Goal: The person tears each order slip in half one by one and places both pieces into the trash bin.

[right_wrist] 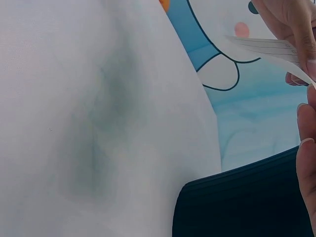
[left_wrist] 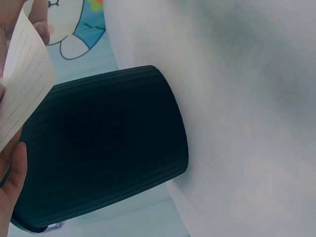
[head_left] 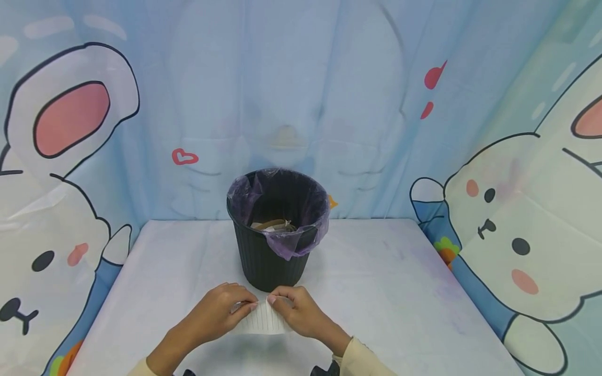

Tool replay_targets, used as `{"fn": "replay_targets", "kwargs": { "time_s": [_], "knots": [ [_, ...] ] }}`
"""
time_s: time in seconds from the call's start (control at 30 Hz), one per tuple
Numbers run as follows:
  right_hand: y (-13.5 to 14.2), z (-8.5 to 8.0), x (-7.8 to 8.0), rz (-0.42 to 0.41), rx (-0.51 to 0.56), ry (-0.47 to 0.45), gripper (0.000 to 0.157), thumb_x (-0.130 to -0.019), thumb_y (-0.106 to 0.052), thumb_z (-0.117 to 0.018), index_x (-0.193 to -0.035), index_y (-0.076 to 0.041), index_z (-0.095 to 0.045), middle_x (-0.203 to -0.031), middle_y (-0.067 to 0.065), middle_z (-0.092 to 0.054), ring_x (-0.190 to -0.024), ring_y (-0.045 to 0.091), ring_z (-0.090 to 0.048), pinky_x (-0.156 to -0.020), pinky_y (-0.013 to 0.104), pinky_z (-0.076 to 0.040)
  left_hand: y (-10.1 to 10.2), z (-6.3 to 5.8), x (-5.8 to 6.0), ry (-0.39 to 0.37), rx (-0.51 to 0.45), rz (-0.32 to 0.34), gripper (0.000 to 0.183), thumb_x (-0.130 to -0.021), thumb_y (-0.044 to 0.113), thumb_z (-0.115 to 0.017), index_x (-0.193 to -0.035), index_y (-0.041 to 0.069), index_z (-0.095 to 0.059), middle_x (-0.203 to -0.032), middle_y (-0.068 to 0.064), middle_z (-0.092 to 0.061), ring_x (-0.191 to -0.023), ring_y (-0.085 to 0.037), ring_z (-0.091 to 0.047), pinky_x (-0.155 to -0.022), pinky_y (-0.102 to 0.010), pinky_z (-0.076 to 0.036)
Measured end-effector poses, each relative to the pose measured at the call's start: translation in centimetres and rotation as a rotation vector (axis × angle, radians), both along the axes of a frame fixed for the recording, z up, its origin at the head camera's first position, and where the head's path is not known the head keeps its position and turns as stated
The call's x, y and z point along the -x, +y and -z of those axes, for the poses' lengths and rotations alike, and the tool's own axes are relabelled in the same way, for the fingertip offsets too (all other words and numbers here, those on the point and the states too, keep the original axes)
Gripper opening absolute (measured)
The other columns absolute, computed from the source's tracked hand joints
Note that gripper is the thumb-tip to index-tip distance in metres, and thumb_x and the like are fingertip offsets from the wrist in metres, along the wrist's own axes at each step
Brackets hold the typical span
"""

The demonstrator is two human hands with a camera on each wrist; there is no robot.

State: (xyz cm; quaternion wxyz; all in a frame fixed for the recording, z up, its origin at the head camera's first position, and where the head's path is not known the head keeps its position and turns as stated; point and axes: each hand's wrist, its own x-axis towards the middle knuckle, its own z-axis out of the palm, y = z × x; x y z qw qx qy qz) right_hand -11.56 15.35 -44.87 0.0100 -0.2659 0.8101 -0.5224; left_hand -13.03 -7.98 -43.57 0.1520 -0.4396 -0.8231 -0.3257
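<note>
A small sheet of lined white paper [head_left: 264, 320] is held up in front of a black trash bin, above the table. My left hand [head_left: 222, 312] pinches its top edge between thumb and fingers. Close beside it, my right hand [head_left: 301, 314] pinches the same edge. In the left wrist view the paper [left_wrist: 28, 79] hangs slanted, partly covering the fingers. The right wrist view shows the paper [right_wrist: 271, 49] curving between the two hands, its ruled lines visible.
The black trash bin [head_left: 268, 261] stands upright just beyond my hands, lined with a purple plastic bag [head_left: 293, 243]. Some brown and white scraps [head_left: 274, 225] lie inside it. A white cloth covers the table [head_left: 390, 292]. Behind hangs a blue curtain [head_left: 291, 78] with cartoon rabbits.
</note>
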Motion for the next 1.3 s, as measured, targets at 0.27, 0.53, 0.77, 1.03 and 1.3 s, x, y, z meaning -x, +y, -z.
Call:
{"fn": "replay_targets", "kwargs": {
  "time_s": [0.27, 0.53, 0.77, 1.03, 1.3],
  "knots": [
    [-0.05, -0.19, -0.1, 0.008, -0.017, -0.012, 0.023, -0.103, -0.012, -0.054, -0.095, -0.001, -0.072, -0.09, 0.012, -0.074, -0.075, 0.001, -0.063, -0.066, 0.022, -0.058, -0.09, 0.08, 0.0, 0.026, -0.019, 0.02, 0.005, -0.093, 0.017, -0.072, -0.093, 0.015, -0.077, -0.086, 0.009, -0.075, -0.078, -0.001, -0.065, -0.075, -0.026, -0.056],
    [-0.14, -0.26, -0.16, 0.027, -0.028, 0.015, 0.023, -0.103, -0.013, -0.054, -0.094, -0.001, -0.072, -0.089, 0.012, -0.074, -0.074, 0.001, -0.063, -0.066, 0.022, -0.057, -0.03, 0.13, 0.07, 0.035, -0.012, 0.013, 0.004, -0.091, 0.015, -0.074, -0.094, 0.015, -0.078, -0.087, 0.007, -0.075, -0.077, -0.002, -0.064, -0.072, -0.024, -0.054],
    [-0.16, -0.18, -0.15, 0.043, -0.031, 0.021, 0.023, -0.103, -0.013, -0.055, -0.094, 0.0, -0.073, -0.089, 0.013, -0.074, -0.072, 0.001, -0.062, -0.064, 0.021, -0.057, -0.02, 0.11, 0.0, 0.058, -0.008, 0.003, 0.011, -0.084, 0.008, -0.079, -0.094, 0.014, -0.078, -0.088, 0.009, -0.075, -0.078, -0.003, -0.066, -0.075, -0.026, -0.056],
    [-0.12, -0.08, -0.08, 0.035, -0.029, 0.014, 0.024, -0.103, -0.013, -0.055, -0.095, 0.0, -0.072, -0.089, 0.014, -0.074, -0.072, 0.001, -0.062, -0.062, 0.021, -0.056, -0.02, 0.11, -0.01, 0.069, -0.024, 0.012, 0.012, -0.083, 0.007, -0.08, -0.093, 0.015, -0.078, -0.087, 0.009, -0.075, -0.077, -0.003, -0.065, -0.075, -0.026, -0.056],
    [-0.08, -0.15, -0.02, 0.037, -0.026, 0.028, 0.023, -0.103, -0.013, -0.056, -0.094, 0.0, -0.073, -0.089, 0.014, -0.075, -0.072, 0.0, -0.062, -0.062, 0.021, -0.057, 0.01, -0.15, -0.07, 0.069, -0.025, 0.019, 0.012, -0.084, 0.007, -0.079, -0.093, 0.014, -0.078, -0.086, 0.009, -0.075, -0.076, -0.003, -0.065, -0.073, -0.025, -0.056]
  ]
}}
